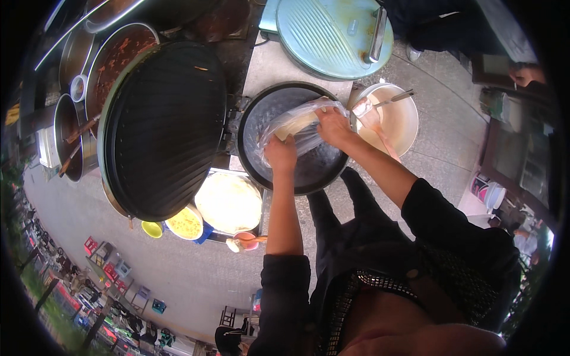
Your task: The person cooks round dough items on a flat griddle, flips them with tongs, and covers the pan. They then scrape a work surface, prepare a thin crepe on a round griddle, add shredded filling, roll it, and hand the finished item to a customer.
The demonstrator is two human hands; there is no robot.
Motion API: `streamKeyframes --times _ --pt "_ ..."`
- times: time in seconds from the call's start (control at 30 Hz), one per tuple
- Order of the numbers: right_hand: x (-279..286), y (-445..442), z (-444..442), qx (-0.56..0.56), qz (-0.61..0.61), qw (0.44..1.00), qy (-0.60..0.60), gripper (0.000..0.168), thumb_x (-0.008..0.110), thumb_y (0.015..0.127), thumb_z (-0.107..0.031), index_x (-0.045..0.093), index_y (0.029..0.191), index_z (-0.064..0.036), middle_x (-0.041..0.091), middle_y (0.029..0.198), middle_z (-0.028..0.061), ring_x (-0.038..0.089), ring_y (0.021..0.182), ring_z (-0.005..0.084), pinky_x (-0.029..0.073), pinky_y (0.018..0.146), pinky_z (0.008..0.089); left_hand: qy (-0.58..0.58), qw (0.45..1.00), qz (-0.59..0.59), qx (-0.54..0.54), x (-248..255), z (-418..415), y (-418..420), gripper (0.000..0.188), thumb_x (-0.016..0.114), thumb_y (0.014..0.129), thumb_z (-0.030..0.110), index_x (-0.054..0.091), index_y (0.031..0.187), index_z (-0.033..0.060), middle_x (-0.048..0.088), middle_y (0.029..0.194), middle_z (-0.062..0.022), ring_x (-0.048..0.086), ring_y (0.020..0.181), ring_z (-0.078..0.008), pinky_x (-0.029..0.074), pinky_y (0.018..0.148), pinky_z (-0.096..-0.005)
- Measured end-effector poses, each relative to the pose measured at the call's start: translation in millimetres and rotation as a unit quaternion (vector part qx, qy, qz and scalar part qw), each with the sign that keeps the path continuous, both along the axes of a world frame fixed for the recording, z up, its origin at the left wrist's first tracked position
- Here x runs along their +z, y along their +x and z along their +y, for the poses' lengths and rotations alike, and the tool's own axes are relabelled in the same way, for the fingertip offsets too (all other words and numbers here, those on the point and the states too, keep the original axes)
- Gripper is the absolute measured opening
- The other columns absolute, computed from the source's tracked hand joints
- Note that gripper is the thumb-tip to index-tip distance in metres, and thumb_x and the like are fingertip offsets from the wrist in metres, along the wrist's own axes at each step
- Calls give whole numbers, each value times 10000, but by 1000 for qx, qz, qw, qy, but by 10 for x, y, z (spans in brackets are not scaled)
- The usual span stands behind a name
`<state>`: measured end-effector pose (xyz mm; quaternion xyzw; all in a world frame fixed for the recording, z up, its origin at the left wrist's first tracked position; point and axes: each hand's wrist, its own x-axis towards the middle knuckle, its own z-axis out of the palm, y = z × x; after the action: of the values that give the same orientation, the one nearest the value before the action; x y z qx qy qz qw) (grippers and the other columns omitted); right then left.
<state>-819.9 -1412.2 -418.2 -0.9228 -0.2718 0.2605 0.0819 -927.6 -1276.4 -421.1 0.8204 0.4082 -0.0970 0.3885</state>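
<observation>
A sheet of clear plastic (291, 116) and a pale, flat piece of dough (296, 124) are held over the dark round griddle plate (311, 171). My left hand (281, 151) grips the near left end, fingers curled around the dough and film. Farther right, my right hand (333, 127) pinches the other end close to the griddle's right rim. The plastic partly covers the dough, so its full outline is hidden. Hinged up on the left stands the griddle's black ribbed lid (164, 129).
A pale teal round electric griddle (329, 35) sits closed beyond. At right is a white bucket (412, 133) with a metal-handled tool (394, 99). Left are a large pot of red sauce (118, 58), a tray of pale dough (229, 202) and a yellow-filled bowl (185, 222). A person's dark-clothed legs (441, 26) appear top right.
</observation>
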Motion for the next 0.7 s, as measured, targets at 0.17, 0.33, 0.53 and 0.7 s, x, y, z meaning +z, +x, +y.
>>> streamKeyframes --times 0.17,0.33,0.53,0.7 --pt "-313 101 150 133 -54 981 -134 405 555 737 -87 488 1136 -76 526 1111 159 517 1030 287 480 767 379 259 955 4 -141 -541 -64 -78 303 530 762 149 558 1048 55 593 1036 -193 577 958 -339 446 823 -437" --pt "-653 261 23 255 -166 950 -62 324 553 728 -84 531 1051 -88 526 1144 150 545 1000 266 480 733 370 238 961 19 -140 -498 87 17 279 462 769 47 583 1021 62 560 1095 -189 495 1063 -333 352 939 -438" --pt "-209 543 179 141 10 989 39 300 556 678 -101 552 969 -30 596 805 230 597 824 320 468 737 393 123 984 -10 -126 -370 286 -168 335 568 690 85 566 1017 15 617 905 -210 564 908 -361 443 820 -418" --pt "546 647 148 140 274 949 71 341 557 692 -149 553 991 15 607 853 171 593 821 262 461 728 350 -111 983 -127 -68 182 354 -589 375 620 693 123 537 1040 8 609 932 -171 610 803 -299 491 715 -347"
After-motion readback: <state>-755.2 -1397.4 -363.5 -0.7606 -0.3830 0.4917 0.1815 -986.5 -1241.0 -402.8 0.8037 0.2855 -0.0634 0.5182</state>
